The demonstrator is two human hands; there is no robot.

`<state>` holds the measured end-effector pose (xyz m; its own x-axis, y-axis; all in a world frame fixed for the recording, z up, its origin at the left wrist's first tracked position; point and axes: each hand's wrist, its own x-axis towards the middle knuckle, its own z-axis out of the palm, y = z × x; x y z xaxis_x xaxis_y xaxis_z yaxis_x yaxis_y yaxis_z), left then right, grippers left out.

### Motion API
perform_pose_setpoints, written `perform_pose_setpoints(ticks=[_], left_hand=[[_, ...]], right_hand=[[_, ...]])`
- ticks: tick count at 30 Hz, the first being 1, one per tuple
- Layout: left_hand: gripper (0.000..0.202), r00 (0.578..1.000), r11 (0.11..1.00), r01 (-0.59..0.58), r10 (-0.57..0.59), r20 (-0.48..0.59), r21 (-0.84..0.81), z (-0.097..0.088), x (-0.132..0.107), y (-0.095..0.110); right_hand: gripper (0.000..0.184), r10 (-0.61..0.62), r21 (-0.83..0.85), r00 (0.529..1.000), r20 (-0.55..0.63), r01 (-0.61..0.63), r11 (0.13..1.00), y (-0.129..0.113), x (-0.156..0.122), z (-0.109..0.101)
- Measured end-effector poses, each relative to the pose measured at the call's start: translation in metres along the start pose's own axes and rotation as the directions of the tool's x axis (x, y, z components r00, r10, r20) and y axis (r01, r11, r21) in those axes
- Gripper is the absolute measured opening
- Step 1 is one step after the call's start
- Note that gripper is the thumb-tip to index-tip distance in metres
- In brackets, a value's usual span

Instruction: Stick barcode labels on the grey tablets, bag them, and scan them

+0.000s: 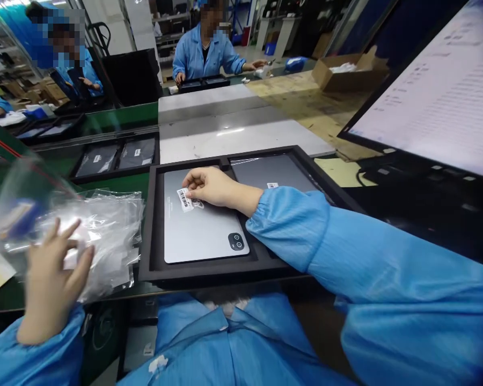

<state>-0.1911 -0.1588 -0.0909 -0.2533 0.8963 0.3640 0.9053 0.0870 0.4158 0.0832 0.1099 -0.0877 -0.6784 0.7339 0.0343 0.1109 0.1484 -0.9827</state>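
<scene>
My right hand (209, 185) reaches over a silver tablet (197, 236) lying back-up in the left compartment of a black foam tray (148, 257). A small white barcode label (184, 200) is pinched between its thumb and finger, at the tablet's surface; I cannot tell whether it is stuck down. In the right compartment lies a darker tablet (271, 169), partly covered by my arm. My left hand (58, 273), slightly blurred, has its fingers spread at a pile of clear plastic bags (108, 230). Behind those fingers a blurred clear bag (28, 187) stands raised; contact with it is unclear.
Beyond my tray, another black tray (156, 150) holds two dark tablets on the green conveyor. A large monitor (434, 91) fills the right side, and a white board (233, 134) lies ahead. Across the bench sit co-workers in blue coats. A cardboard box (334, 75) stands at the back right.
</scene>
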Motion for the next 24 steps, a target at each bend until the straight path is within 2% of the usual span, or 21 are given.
perform_pose_setpoints(ticks=[2, 4, 6, 9, 12, 13, 14, 16, 17, 18, 19, 20, 21, 22, 23, 24], left_hand=[[0.056, 0.985, 0.981, 0.096, -0.118, 0.126, 0.169, 0.024, 0.001, -0.007], [0.067, 0.945, 0.936, 0.112, -0.204, 0.257, 0.333, 0.045, -0.001, -0.009], [0.069, 0.928, 0.891, 0.083, -0.232, 0.291, 0.446, 0.058, -0.003, -0.006], [0.068, 0.918, 0.872, 0.075, -0.250, 0.308, 0.484, 0.062, -0.003, -0.002], [0.067, 0.895, 0.883, 0.095, -0.278, 0.348, 0.460, 0.047, 0.000, 0.000], [0.067, 0.897, 0.901, 0.102, -0.267, 0.353, 0.421, 0.038, 0.001, 0.003], [0.066, 0.917, 0.925, 0.098, -0.228, 0.328, 0.368, 0.026, 0.002, 0.009], [0.055, 0.983, 0.969, 0.008, -0.054, 0.178, 0.248, -0.001, 0.006, 0.033], [0.046, 0.992, 0.974, -0.102, 0.085, 0.091, 0.202, -0.012, 0.011, 0.051], [0.037, 0.971, 0.956, -0.238, 0.234, 0.046, 0.171, -0.019, 0.019, 0.071], [0.031, 0.917, 0.909, -0.397, 0.389, 0.085, 0.128, -0.021, 0.029, 0.093], [0.029, 0.819, 0.832, -0.552, 0.532, 0.215, 0.044, -0.016, 0.043, 0.113], [0.031, 0.695, 0.771, -0.634, 0.603, 0.391, -0.062, -0.005, 0.058, 0.132], [0.034, 0.561, 0.724, -0.668, 0.641, 0.524, -0.171, 0.012, 0.075, 0.148], [0.037, 0.461, 0.697, -0.668, 0.661, 0.592, -0.259, 0.032, 0.093, 0.161], [0.039, 0.407, 0.673, -0.675, 0.682, 0.608, -0.302, 0.054, 0.109, 0.170]], right_hand=[[0.024, -0.028, -0.005, 1.000, 0.009, 0.028, 1.000, 0.003, 0.001, 0.000], [0.023, -0.048, -0.018, 0.999, 0.011, 0.049, 0.999, 0.005, 0.002, -0.001], [0.022, -0.066, -0.037, 0.998, 0.011, 0.066, 0.997, 0.007, 0.003, -0.001], [0.022, -0.087, -0.064, 0.996, 0.021, 0.089, 0.994, 0.009, 0.005, -0.001], [0.022, -0.085, -0.116, 0.996, 0.011, 0.086, 0.990, 0.006, 0.005, 0.000], [0.022, -0.083, -0.144, 0.997, -0.010, 0.080, 0.986, 0.004, 0.005, 0.000], [0.022, -0.083, -0.173, 0.996, -0.039, 0.076, 0.982, 0.002, 0.004, 0.000], [0.020, -0.104, -0.225, 0.989, -0.101, 0.079, 0.971, -0.005, 0.004, -0.002], [0.019, -0.123, -0.243, 0.984, -0.130, 0.089, 0.966, -0.009, 0.004, -0.004], [0.017, -0.147, -0.253, 0.977, -0.153, 0.105, 0.962, -0.012, 0.003, -0.008], [0.015, -0.172, -0.258, 0.970, -0.174, 0.124, 0.958, -0.016, 0.003, -0.013], [0.014, -0.192, -0.260, 0.962, -0.196, 0.138, 0.956, -0.018, 0.002, -0.019], [0.013, -0.207, -0.267, 0.953, -0.220, 0.146, 0.953, -0.020, 0.001, -0.026], [0.013, -0.217, -0.283, 0.943, -0.251, 0.143, 0.949, -0.021, 0.000, -0.035], [0.014, -0.224, -0.309, 0.931, -0.289, 0.130, 0.942, -0.021, -0.001, -0.044], [0.014, -0.230, -0.341, 0.915, -0.331, 0.111, 0.934, -0.020, -0.002, -0.055]])
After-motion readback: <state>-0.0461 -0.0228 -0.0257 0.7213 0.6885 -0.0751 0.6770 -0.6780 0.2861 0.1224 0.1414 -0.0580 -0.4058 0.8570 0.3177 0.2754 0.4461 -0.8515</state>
